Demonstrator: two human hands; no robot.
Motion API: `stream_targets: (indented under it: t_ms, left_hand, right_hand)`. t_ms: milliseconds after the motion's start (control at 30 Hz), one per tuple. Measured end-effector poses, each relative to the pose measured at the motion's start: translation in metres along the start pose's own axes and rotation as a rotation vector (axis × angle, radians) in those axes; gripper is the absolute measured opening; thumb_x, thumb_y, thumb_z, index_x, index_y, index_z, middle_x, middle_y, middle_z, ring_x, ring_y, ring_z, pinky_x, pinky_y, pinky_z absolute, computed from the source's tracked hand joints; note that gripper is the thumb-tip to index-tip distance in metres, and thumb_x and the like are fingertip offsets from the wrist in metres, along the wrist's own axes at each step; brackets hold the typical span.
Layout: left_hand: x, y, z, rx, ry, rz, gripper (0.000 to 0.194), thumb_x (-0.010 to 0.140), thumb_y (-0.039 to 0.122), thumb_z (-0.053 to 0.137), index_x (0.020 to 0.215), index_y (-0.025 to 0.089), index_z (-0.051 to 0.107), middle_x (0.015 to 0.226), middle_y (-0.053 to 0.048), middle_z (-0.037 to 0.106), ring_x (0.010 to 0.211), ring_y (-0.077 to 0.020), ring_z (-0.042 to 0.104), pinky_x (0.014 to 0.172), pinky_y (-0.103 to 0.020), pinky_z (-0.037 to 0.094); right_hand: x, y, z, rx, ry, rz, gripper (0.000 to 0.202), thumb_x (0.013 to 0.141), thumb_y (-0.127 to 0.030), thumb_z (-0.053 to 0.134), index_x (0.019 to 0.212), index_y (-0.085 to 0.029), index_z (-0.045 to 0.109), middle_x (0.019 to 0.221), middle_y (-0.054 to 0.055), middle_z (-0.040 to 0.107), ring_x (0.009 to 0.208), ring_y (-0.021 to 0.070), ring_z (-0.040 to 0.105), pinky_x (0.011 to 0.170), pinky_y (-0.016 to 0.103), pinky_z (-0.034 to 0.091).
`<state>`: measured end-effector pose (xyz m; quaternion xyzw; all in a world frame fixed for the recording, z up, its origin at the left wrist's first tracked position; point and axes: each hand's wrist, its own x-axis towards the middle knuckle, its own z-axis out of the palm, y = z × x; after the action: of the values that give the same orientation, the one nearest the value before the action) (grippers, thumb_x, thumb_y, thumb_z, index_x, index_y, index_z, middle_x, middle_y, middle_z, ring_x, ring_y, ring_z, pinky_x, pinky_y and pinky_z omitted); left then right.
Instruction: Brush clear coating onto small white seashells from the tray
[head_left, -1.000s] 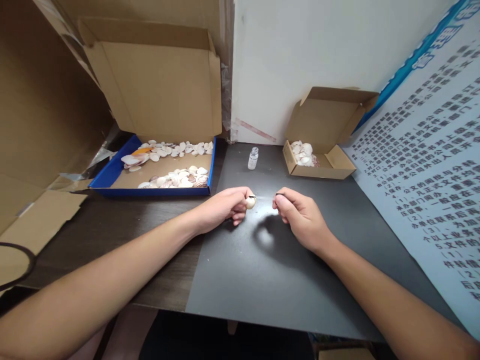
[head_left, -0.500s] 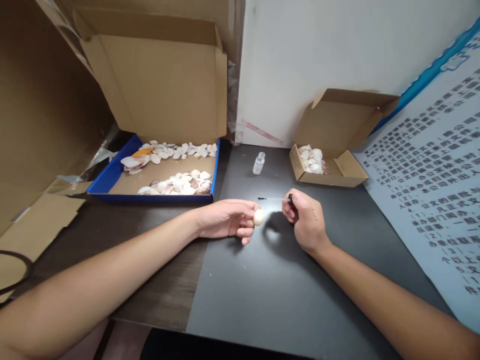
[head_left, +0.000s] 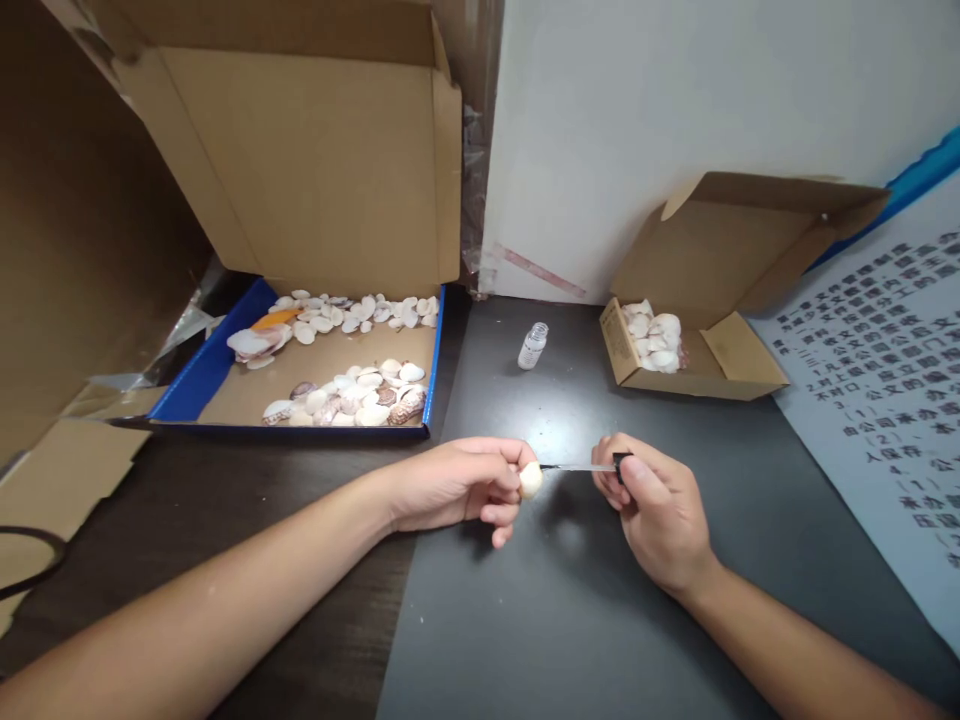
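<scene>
Between the thumb and fingers of my left hand point(head_left: 469, 487) is a small cream-white seashell point(head_left: 531, 481), held above the dark mat. My right hand point(head_left: 656, 505) grips the black cap of a small brush point(head_left: 581, 467) with a thin clear stem. Its dark bristle tip points left and meets the shell's upper right edge. Beyond both hands, a small clear glass bottle point(head_left: 532, 346) with a white label stands upright and uncapped on the mat.
At the left, an open blue-edged cardboard box point(head_left: 292, 428) holds many seashells in two groups. A smaller open cardboard box point(head_left: 701, 383) with white shells stands at the right. A printed sheet point(head_left: 885, 400) leans at the far right, and a white wall point(head_left: 675, 90) rises behind.
The brush tip has come from above and beside the shell into contact with its edge. The whole scene has shifted as the head view moved.
</scene>
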<state>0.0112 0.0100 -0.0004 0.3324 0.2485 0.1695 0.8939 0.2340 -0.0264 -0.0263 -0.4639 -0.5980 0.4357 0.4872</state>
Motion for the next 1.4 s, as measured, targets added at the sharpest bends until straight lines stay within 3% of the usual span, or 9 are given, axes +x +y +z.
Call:
stream_targets:
  t_ms: [133, 200, 300, 500, 700, 800, 1067, 1400]
  left_hand:
    - [0.001, 0.001, 0.002, 0.017, 0.008, -0.012, 0.008, 0.077, 0.017, 0.061, 0.077, 0.016, 0.053, 0.066, 0.006, 0.042, 0.051, -0.0058, 0.037, 0.058, -0.026, 0.048]
    - [0.001, 0.002, 0.003, 0.023, 0.010, -0.018, 0.011, 0.079, 0.018, 0.063, 0.078, 0.017, 0.052, 0.066, 0.006, 0.042, 0.051, -0.0058, 0.038, 0.058, -0.026, 0.048]
    - [0.002, 0.001, 0.004, 0.032, 0.009, -0.016, 0.015, 0.081, 0.021, 0.065, 0.079, 0.017, 0.051, 0.065, 0.006, 0.043, 0.052, -0.0057, 0.039, 0.060, -0.026, 0.048]
    - [-0.001, -0.002, 0.005, 0.037, 0.045, 0.003, 0.021, 0.082, 0.027, 0.069, 0.081, 0.017, 0.050, 0.068, 0.006, 0.043, 0.053, -0.0056, 0.041, 0.059, -0.026, 0.047]
    - [-0.006, -0.004, 0.003, -0.002, 0.051, -0.005, 0.024, 0.082, 0.029, 0.072, 0.082, 0.016, 0.052, 0.070, 0.005, 0.044, 0.053, -0.0052, 0.040, 0.056, -0.024, 0.048]
    - [-0.007, -0.005, 0.002, -0.017, 0.064, -0.011, 0.025, 0.080, 0.027, 0.074, 0.082, 0.016, 0.053, 0.075, 0.004, 0.047, 0.052, -0.0045, 0.041, 0.054, -0.024, 0.049]
    - [-0.010, -0.005, -0.002, -0.077, 0.012, -0.069, 0.023, 0.082, 0.028, 0.073, 0.082, 0.016, 0.054, 0.066, 0.005, 0.046, 0.050, -0.0053, 0.040, 0.050, -0.022, 0.052]
    - [-0.009, -0.011, -0.004, -0.047, -0.020, -0.085, 0.032, 0.075, 0.032, 0.081, 0.081, 0.017, 0.053, 0.061, 0.006, 0.047, 0.050, -0.0065, 0.042, 0.052, -0.024, 0.053]
  right_hand:
    - [-0.001, -0.001, -0.001, 0.057, 0.076, -0.006, 0.041, 0.099, -0.041, 0.049, 0.063, -0.022, 0.041, 0.057, -0.004, 0.035, 0.053, 0.0139, 0.031, 0.052, 0.030, 0.025]
    - [-0.003, -0.002, -0.002, 0.106, 0.045, -0.058, 0.042, 0.102, -0.043, 0.042, 0.065, -0.022, 0.045, 0.057, -0.004, 0.037, 0.053, 0.0141, 0.034, 0.051, 0.030, 0.027]
    - [-0.007, -0.007, -0.001, -0.016, -0.058, -0.071, 0.039, 0.100, -0.043, 0.044, 0.068, -0.021, 0.050, 0.059, -0.003, 0.043, 0.053, 0.0132, 0.038, 0.051, 0.028, 0.029]
    - [-0.013, -0.020, 0.007, -0.239, -0.008, 0.128, 0.038, 0.095, -0.042, 0.051, 0.063, -0.022, 0.042, 0.056, -0.005, 0.037, 0.051, 0.0115, 0.035, 0.050, 0.026, 0.029]
    - [-0.016, -0.020, 0.004, -0.141, -0.002, 0.145, 0.047, 0.101, -0.050, 0.038, 0.065, -0.021, 0.046, 0.057, -0.004, 0.040, 0.052, 0.0119, 0.037, 0.050, 0.025, 0.031]
    - [-0.017, -0.019, 0.000, -0.109, -0.066, 0.123, 0.047, 0.103, -0.050, 0.036, 0.068, -0.020, 0.049, 0.059, -0.003, 0.044, 0.053, 0.0121, 0.040, 0.051, 0.025, 0.032]
    - [-0.015, -0.017, -0.005, -0.152, -0.128, 0.153, 0.044, 0.100, -0.051, 0.043, 0.070, -0.020, 0.048, 0.060, -0.003, 0.042, 0.054, 0.0118, 0.038, 0.051, 0.025, 0.031]
    - [-0.012, -0.017, -0.004, -0.159, -0.155, 0.167, 0.048, 0.102, -0.052, 0.038, 0.070, -0.019, 0.053, 0.059, -0.003, 0.044, 0.053, 0.0122, 0.041, 0.052, 0.024, 0.031]
